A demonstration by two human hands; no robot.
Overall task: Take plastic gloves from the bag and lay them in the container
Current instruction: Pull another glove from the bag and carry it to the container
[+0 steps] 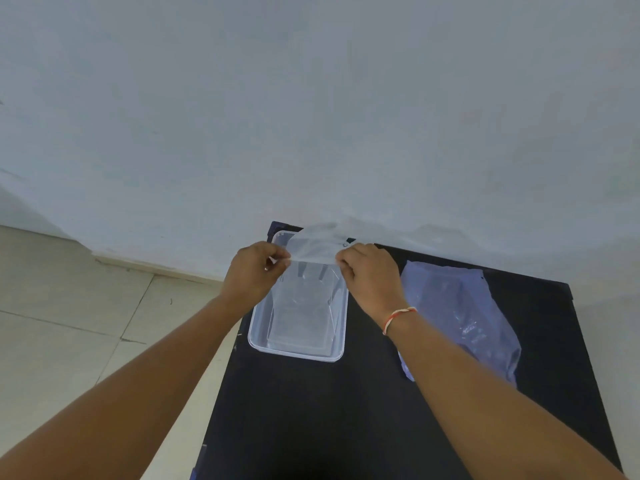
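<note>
A clear plastic glove is stretched between my two hands above the far end of the clear rectangular container. My left hand pinches its left edge and my right hand pinches its right edge. The glove hangs down into the container, its fingers showing faintly through the plastic. The bluish transparent bag lies flat on the black table to the right of the container, partly behind my right forearm.
The black table stands against a pale wall. Its left edge drops off to a beige tiled floor. A red and white thread is tied round my right wrist.
</note>
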